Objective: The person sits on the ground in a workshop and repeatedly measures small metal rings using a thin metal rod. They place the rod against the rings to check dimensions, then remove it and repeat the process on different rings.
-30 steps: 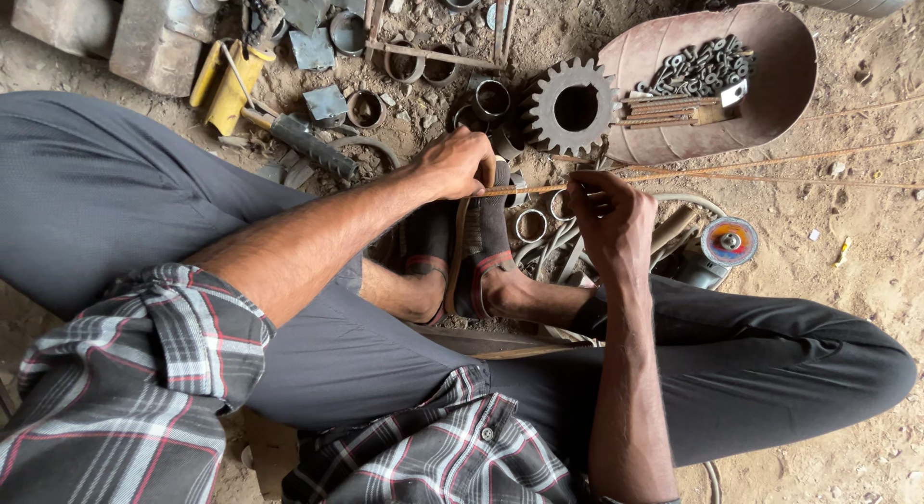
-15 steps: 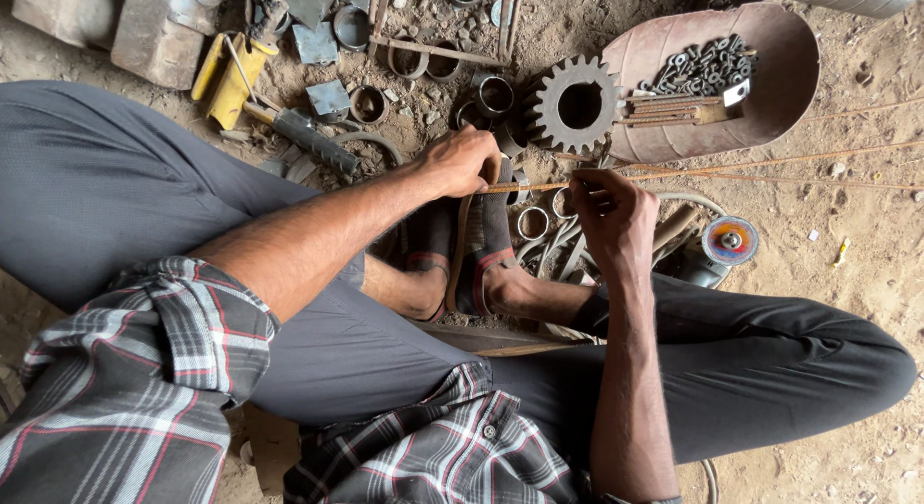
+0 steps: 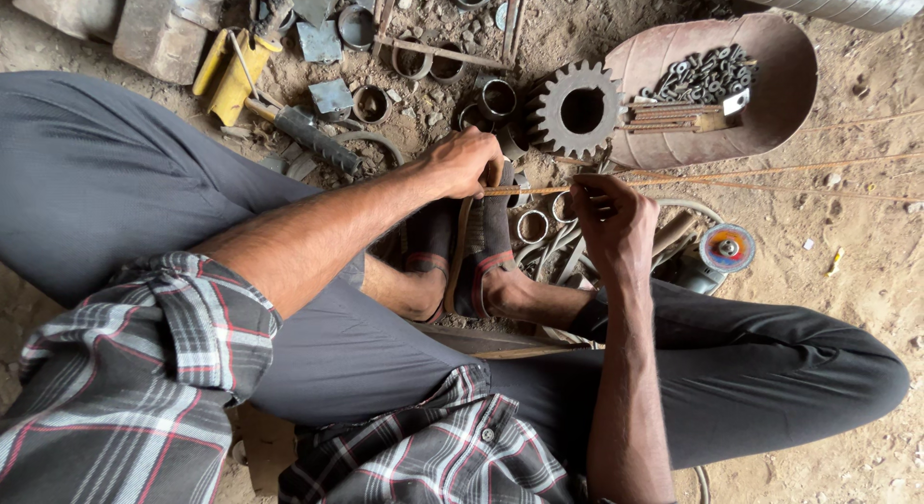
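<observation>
The thin rusty rod (image 3: 539,188) runs across mid-frame toward the right edge, just below the gear (image 3: 580,109). My left hand (image 3: 467,162) is closed on its end; my right hand (image 3: 611,220) pinches it further along. I judge I'm steadying it, and the next move needs a firm, level grip.

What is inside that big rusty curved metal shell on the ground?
Inside the curved metal shell lies a heap of small metal nuts and, below them, a bundle of short rusty rods with a small pale tag. Whatever lies under the heap is covered.
</observation>
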